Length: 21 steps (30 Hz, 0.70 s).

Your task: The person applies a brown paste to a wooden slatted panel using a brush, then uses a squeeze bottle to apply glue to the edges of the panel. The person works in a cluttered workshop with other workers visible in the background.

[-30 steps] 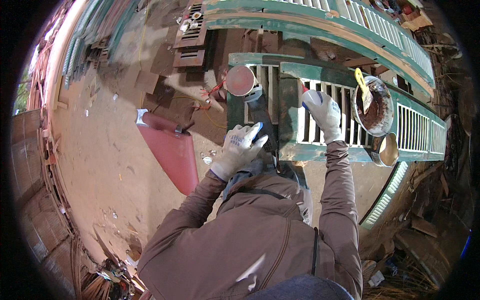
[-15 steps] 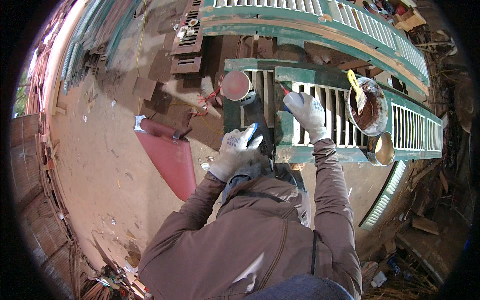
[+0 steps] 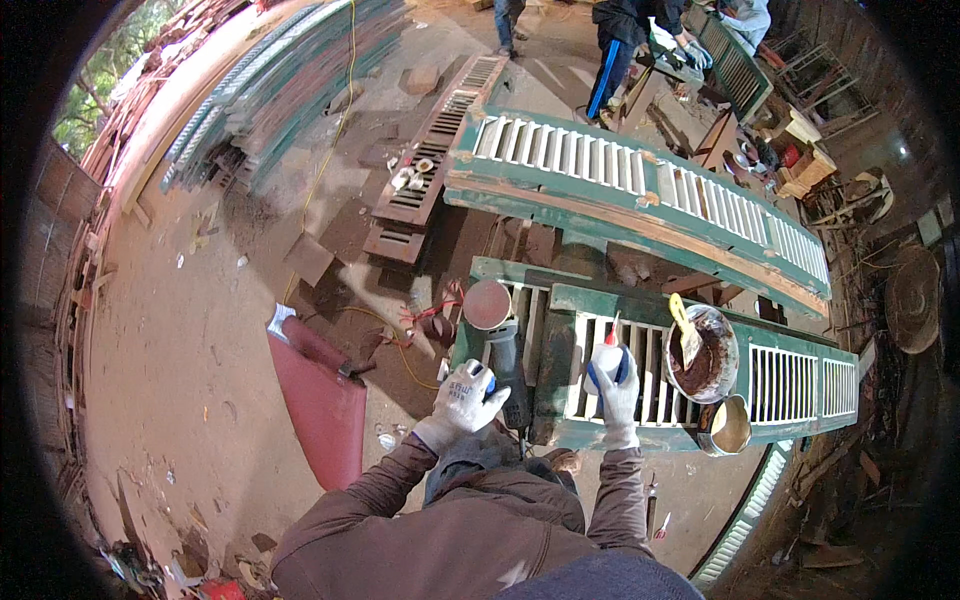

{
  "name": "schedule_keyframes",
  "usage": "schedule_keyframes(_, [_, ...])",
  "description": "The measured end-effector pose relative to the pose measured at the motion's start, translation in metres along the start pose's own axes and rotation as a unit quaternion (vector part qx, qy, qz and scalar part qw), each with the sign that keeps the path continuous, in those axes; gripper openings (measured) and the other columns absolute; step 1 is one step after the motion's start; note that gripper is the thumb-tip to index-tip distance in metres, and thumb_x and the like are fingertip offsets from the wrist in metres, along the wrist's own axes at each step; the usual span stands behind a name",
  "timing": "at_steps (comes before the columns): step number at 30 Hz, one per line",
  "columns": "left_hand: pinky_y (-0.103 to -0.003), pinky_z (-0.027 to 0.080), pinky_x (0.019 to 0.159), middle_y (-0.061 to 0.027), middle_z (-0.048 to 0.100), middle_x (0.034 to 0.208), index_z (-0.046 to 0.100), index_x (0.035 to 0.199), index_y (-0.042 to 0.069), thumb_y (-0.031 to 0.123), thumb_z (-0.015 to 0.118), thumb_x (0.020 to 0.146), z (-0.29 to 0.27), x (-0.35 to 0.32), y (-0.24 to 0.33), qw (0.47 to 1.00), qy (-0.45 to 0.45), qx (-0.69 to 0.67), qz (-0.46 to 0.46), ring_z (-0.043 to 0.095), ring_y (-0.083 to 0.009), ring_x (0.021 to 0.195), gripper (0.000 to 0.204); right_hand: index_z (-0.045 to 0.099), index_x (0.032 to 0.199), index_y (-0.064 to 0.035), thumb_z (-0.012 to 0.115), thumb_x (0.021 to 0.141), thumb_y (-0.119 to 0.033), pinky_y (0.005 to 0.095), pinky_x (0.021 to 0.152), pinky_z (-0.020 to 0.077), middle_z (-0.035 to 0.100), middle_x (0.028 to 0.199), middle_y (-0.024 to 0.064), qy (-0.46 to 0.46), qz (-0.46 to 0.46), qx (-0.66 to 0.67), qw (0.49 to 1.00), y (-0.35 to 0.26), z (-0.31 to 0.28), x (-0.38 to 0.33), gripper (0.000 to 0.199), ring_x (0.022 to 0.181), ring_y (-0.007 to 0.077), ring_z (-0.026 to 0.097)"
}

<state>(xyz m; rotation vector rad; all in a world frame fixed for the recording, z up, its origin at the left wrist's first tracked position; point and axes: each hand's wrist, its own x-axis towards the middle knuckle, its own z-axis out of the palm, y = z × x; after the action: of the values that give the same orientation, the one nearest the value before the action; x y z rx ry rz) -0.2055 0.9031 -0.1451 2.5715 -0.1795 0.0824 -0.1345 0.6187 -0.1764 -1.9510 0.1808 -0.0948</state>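
My right hand [image 3: 618,405], in a pale work glove, is wrapped round a white squeeze bottle [image 3: 607,357] with a red pointed nozzle. It is above the slats of a green louvred shutter [image 3: 562,375]. My left hand [image 3: 465,400], gloved alike, has its fingers apart and nothing visible in them. Beside it, a dark power sander [image 3: 507,365] with a round reddish disc [image 3: 487,304] lies across the shutter's left end. Further right on the shutter, a white tub [image 3: 733,355] of brown paste has a yellow-handled scraper [image 3: 683,325] in it.
An open tin [image 3: 727,426] stands by the tub. A second green shutter [image 3: 640,195] lies beyond. A red metal chute-like piece [image 3: 318,405] is on the floor at left, near a yellow cord [image 3: 385,335]. Shutters [image 3: 265,110] are stacked far left. People [image 3: 610,60] are at the back.
The view has tilted upward, bringing people at the back into sight. The squeeze bottle now points more upright in my right hand. My left hand stays near the sander.
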Motion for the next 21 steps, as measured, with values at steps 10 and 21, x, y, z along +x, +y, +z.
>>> schedule_keyframes(10, [-0.038, 0.051, 0.062, -0.0057, 0.061, 0.077, 0.066, 0.1, 0.008, 0.014, 0.069, 0.086, 0.037, 0.0, 0.003, 0.962, 0.118, 0.076, 0.235, 0.063, -0.0248, 0.072, 0.015, 0.057, 0.125, 0.0005, 0.081, 0.078, -0.006, 0.0309, 0.089, 0.0532, 0.066, 0.112, 0.0093, 0.003, 0.033, 0.152, 0.988, -0.004, -0.033, -0.091, 0.053, 0.1, 0.0157, 0.064])
schedule_keyframes(21, [-0.045, 0.051, 0.06, -0.0154, 0.068, 0.083, 0.046, 0.144, 0.007, 0.028, 0.055, 0.098, 0.05, 0.018, 0.098, 0.953, -0.132, -0.033, 0.271, 0.066, -0.0305, 0.066, 0.051, 0.053, 0.132, -0.0007, 0.078, 0.079, 0.001, 0.0325, 0.091, 0.0516, 0.06, 0.117, 0.0068, 0.159, 0.085, 0.251, 0.951, 0.017, -0.091, -0.206, 0.058, 0.104, 0.0166, 0.061])
